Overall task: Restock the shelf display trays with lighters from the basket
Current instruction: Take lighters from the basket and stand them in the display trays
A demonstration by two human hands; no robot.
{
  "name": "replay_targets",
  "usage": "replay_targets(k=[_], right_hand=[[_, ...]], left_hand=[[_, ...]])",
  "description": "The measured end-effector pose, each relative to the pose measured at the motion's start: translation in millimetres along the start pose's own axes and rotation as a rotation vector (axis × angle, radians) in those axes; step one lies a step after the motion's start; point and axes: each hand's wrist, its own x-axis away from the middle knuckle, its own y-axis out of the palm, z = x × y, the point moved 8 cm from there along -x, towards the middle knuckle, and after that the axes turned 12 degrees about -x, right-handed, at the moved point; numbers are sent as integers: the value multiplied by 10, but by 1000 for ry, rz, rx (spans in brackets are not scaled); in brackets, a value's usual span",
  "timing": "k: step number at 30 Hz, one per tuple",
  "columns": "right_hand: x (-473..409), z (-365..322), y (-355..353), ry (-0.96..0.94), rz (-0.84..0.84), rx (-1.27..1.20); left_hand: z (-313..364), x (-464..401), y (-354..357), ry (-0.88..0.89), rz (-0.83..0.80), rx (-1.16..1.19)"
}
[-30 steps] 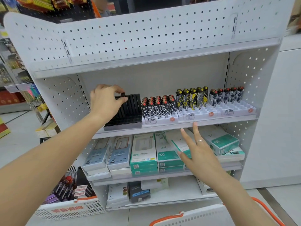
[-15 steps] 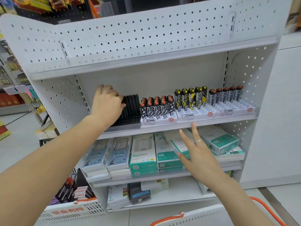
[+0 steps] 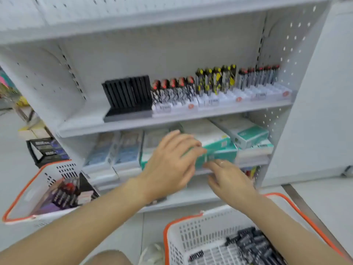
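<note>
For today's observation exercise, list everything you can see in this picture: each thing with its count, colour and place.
shelf unit: one, white, centre.
black tray: one, black, left on upper shelf.
white trays: three, white, right of black tray, holding lighters.
red-top lighters: count unclear, patterned, first white tray.
yellow lighters: count unclear, black and yellow, middle tray.
right lighters: count unclear, dark with red tops, last tray.
boxes: several, green and white, grey-blue, lower shelf.
left basket: one, white with orange rim, floor left, holding packs.
near basket: one, white with orange rim, bottom right, holding dark lighters.
left hand: one, before the boxes.
right hand: one, beside it, ring visible.
</note>
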Motion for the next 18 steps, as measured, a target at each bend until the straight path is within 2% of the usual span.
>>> replay_targets(k=[2, 3, 5, 7, 9, 11, 13, 15, 18], right_hand=[[270, 429, 491, 203, -330, 16], [479, 654, 735, 308, -492, 14], [939, 1106, 1187, 491, -714, -32], [1370, 1483, 1569, 640, -815, -140], [1774, 1846, 1846, 800, -812, -181], [2183, 2164, 2043, 970, -772, -160], [2558, 2427, 2206, 1156, -706, -148], [2834, 2605, 2378, 1377, -578, -237], [3111, 2645, 2550, 1822, -246, -484]], left_hand=[[447, 281, 481, 82, -186, 88], [639, 450, 785, 71, -353, 139], [905, 913, 1439, -42, -801, 215], [1185, 1490, 1972, -69, -1205, 252], [1529, 2013, 2315, 14, -1487, 332], [1835, 2419, 2577, 36, -1663, 437], [2063, 2683, 2813, -45, -1740, 533], [2224, 2856, 3033, -164, -1771, 597], [2401, 3035, 3314, -347, -1714, 587]])
